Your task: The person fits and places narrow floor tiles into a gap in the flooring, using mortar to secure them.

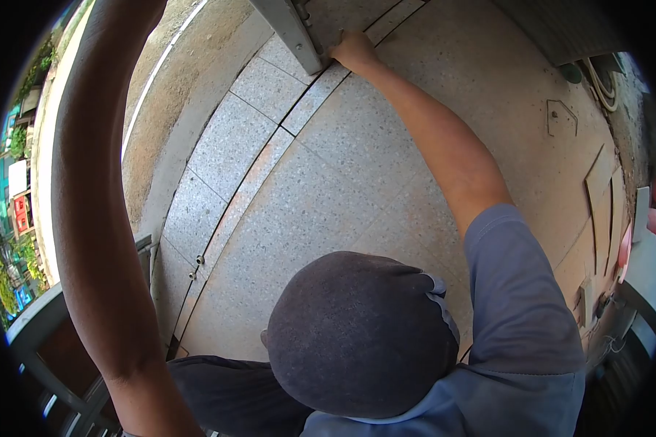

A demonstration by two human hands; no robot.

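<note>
A bare forearm [95,182], apparently my left, rises large along the left side and leaves the picture at the top. Its hand lies outside the frame, so whatever it touches is hidden. My right hand does not appear. Below me is a co-worker in a dark cap [364,335] and a grey-blue shirt [521,291]. That person's outstretched hand [353,51] is at the lower end of a grey metal post [291,33], close to a narrow floor groove [280,125]. The co-worker's fingers are partly hidden, and I cannot make out what they grip.
Speckled floor tiles [248,105] flank the groove, where small round metal fittings [200,260] sit. Outside is a sandy strip [171,95]. Dark metal framing [44,320] stands lower left. Flat boards [601,211] and a coiled hose [601,87] lie at right.
</note>
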